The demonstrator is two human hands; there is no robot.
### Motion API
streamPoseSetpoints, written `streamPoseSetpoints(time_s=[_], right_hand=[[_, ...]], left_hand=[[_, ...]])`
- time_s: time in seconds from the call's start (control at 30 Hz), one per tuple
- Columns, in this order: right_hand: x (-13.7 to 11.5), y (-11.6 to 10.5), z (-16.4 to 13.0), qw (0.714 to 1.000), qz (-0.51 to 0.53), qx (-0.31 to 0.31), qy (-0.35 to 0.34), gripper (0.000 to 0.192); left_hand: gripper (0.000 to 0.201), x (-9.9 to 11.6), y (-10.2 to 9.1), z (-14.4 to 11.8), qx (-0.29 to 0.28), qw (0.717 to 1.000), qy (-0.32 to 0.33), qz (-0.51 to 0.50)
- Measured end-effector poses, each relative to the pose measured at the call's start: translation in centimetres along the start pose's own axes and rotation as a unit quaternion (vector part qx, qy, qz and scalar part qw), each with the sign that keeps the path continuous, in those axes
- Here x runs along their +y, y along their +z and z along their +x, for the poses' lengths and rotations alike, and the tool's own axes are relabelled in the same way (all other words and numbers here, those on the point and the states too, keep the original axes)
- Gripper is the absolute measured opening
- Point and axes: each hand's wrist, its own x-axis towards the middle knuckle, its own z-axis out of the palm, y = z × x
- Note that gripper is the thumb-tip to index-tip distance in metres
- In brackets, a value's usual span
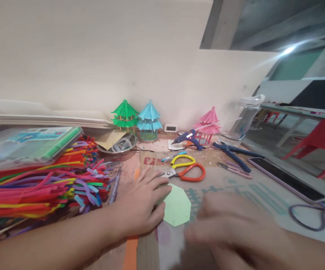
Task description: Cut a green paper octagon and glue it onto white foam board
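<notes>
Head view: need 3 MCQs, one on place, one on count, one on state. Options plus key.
1. Where is the light green paper octagon?
A. Under the left hand's fingertips
B. On the chair
C. Beside the phone

2. How many small paper pagodas stand by the wall?
A. Two
B. Three
C. Five

3. The left hand is:
A. Fisted
B. Flat, palm down
C. Gripping scissors

Key: 1 A, fingertips overlap its edge. 2 B, green, blue, pink. 3 B, fingers spread on the table.

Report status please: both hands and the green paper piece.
Left hand flat on green octagon. Right hand blurred, beside it, empty as far as visible. Scissors just behind.
</notes>
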Motion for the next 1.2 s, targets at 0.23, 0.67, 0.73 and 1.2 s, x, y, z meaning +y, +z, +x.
streamPoseSetpoints(time_s=[0.23,0.67,0.73,1.2], right_hand=[[1.5,1.9,6.4,0.993,0.048,0.019,0.11,0.018],[3.2,2.2,6.8,0.991,0.054,-0.01,0.124,0.012],[3.2,2.2,6.8,0.99,0.052,-0.011,0.128,0.013],[4.1,1.7,6.7,0.99,0.07,-0.009,0.119,0.016]], left_hand=[[0.054,-0.3,0.7,-0.3,-0.013,1.0,-0.022,-0.004],[0.052,0.3,0.1,0.0,0.008,0.999,-0.023,0.043],[0.049,0.3,-0.1,0.0,0.015,0.999,-0.016,0.039],[0.024,-1.6,0.7,0.7,0.065,0.996,0.025,-0.058]])
